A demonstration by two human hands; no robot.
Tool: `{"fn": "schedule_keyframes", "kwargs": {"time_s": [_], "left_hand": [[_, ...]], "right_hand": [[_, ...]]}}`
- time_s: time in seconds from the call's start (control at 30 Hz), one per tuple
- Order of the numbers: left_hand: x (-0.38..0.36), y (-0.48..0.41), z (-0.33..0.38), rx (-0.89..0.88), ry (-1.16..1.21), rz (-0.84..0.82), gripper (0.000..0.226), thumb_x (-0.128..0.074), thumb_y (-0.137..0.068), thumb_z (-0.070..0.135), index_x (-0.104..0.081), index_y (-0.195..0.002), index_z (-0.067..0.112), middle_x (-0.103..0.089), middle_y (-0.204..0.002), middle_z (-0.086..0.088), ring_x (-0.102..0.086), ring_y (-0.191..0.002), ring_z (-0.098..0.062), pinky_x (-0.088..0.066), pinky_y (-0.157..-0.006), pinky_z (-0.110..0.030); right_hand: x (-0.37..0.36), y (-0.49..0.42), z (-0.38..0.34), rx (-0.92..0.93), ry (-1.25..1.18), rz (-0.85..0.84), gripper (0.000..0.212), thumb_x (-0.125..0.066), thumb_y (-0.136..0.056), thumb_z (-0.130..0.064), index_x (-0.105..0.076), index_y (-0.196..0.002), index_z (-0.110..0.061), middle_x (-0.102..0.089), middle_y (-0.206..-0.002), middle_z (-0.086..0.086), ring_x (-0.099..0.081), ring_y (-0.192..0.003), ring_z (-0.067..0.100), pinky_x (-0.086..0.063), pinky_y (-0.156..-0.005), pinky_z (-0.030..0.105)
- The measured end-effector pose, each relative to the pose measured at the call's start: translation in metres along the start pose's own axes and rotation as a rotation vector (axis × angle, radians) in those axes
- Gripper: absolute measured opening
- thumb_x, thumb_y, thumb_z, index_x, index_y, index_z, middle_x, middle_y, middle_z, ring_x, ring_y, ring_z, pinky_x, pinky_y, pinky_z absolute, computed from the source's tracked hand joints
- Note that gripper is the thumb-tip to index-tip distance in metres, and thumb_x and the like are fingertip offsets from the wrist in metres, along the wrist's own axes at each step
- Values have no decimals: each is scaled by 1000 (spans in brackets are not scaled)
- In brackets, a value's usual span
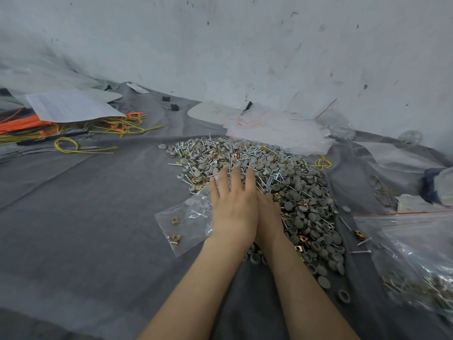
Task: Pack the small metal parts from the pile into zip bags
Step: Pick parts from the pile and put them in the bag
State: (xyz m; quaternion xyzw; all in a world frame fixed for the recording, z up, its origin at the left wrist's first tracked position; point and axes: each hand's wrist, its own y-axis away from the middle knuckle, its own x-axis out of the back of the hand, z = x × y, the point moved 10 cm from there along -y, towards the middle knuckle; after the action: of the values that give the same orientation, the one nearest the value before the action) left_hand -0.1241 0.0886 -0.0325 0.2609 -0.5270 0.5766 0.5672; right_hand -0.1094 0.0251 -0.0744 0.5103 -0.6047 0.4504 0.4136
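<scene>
Left hand [232, 212] flat, grip open, empty, over clear plastic zip bag [181, 224] at 9 o'clock of grey-cap-and-screw pile [282, 182]; right hand [269, 214] grip hidden, indeterminable.

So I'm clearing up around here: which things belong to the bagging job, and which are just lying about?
Job: pile of small parts, zip bag under the left hand, stack of empty bags, big bag of packed parts.
Lying about: yellow wires, orange cords, paper sheet, glasses.

Grey cloth [98, 217], yellow wire loops [67, 145], orange cords [22, 126] under a paper sheet [71, 106]
</scene>
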Motion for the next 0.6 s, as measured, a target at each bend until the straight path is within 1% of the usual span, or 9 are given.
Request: {"fn": "schedule_keyframes", "kwargs": {"time_s": [0.2, 0.33, 0.43, 0.6], "left_hand": [[-3, 0, 2, -2, 2, -72, 56, -29, -101, 15, -4, -151, 15, -3, -159, -13, 7, -146, -34, 3, -118, -50], [-5, 1, 0, 6, 13, -88, 57, -30, -99, 20, -9, -151, 15, -6, -158, -13, 5, -146, -34, 2, -118, -49], [-7, 1, -4, 18, 13, -77, 57, -33, -99, 13, -9, -151, 16, -7, -158, -12, 3, -146, -33, 0, -118, -48], [-11, -1, -9, 24, 55, -84, 61, -35, -96, 8, -9, -150, 17, -2, -159, -12, 3, -146, -32, -1, -119, -48]], "right_hand": [[-1, -2, 0, 23, 28, 11, 31, -39, -99, -23, -50, -127, -15, -53, -127, 6, -43, -121, 29, -36, -98, 42], [0, -1, -2, 36, 52, 42, 28, -37, -100, -20, -50, -124, -15, -53, -125, 6, -45, -118, 29, -36, -96, 41], [0, -2, -5, 60, 36, 48, 29, -39, -99, -20, -51, -125, -15, -53, -126, 5, -47, -118, 28, -38, -98, 41], [-2, -3, -6, 71, 80, 11, 33, -42, -97, -24, -47, -129, -16, -51, -126, 7, -46, -120, 29, -37, -99, 42]]}}
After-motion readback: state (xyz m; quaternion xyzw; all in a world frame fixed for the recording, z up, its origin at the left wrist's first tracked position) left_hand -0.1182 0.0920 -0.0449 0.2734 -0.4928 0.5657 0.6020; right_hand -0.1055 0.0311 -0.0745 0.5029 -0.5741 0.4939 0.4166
